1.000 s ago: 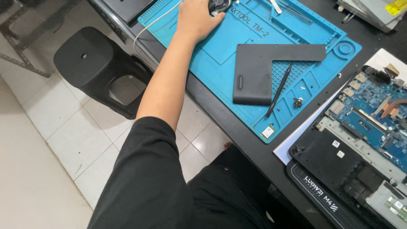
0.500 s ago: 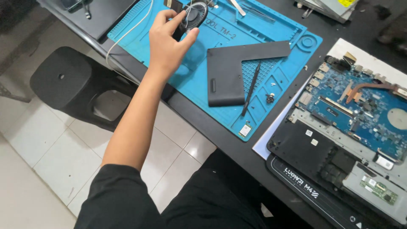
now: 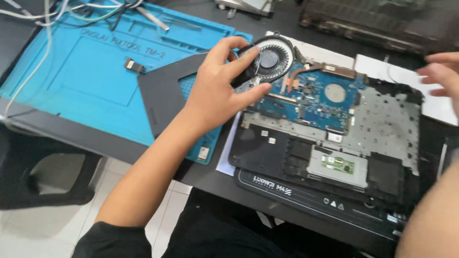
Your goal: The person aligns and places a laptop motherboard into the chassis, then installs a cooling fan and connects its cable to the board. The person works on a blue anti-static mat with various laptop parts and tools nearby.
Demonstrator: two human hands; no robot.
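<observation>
My left hand (image 3: pixel 220 88) grips a round black cooling fan (image 3: pixel 268 58) by its edge and holds it over the top left corner of an opened laptop (image 3: pixel 334 143). The laptop's blue circuit board (image 3: pixel 311 100) and a copper heat pipe (image 3: pixel 315 68) lie bare beside the fan. My right hand (image 3: pixel 442 74) hovers blurred at the frame's right edge above the laptop's far right corner, fingers spread and holding nothing.
A blue work mat (image 3: pixel 95 76) covers the left of the black desk, with a dark L-shaped cover panel (image 3: pixel 165 98), a small connector part (image 3: pixel 133 65) and cables (image 3: pixel 86 12) on it. White paper (image 3: pixel 406 76) lies under the laptop. A black stool (image 3: pixel 43 177) stands below left.
My left hand picked the fan up from the blue mat and carried it right to the laptop's corner. The view swung right, and my right hand came into sight.
</observation>
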